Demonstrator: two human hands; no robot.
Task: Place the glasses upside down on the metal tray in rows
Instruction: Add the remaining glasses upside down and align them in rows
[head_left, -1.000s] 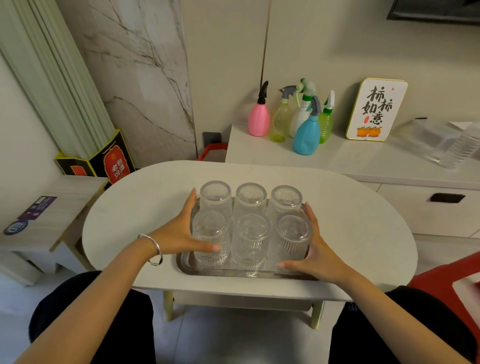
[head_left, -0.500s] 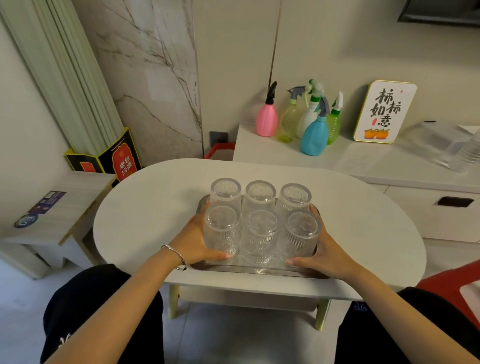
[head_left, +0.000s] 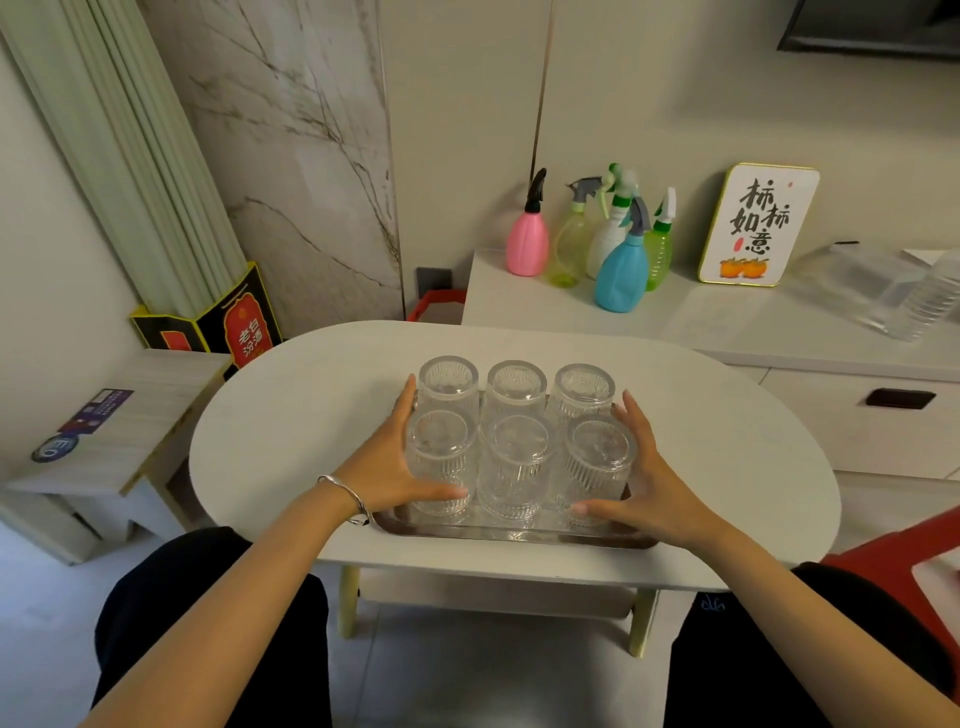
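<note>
six glasses (head_left: 514, 447) stand upside down in two rows on the metal tray (head_left: 511, 532), between the hands. left hand (head_left: 392, 470) and right hand (head_left: 649, 486), open, press flat against the outer glasses, on the tabletop (head_left: 291, 415).

Both bare forearms reach up from the lower corners of the frame toward its centre. The left hand (head_left: 389, 467), a thin silver bangle (head_left: 347, 496) on its wrist, and the right hand (head_left: 649, 486) face each other, fingers extended, thumbs pointing inward.
</note>
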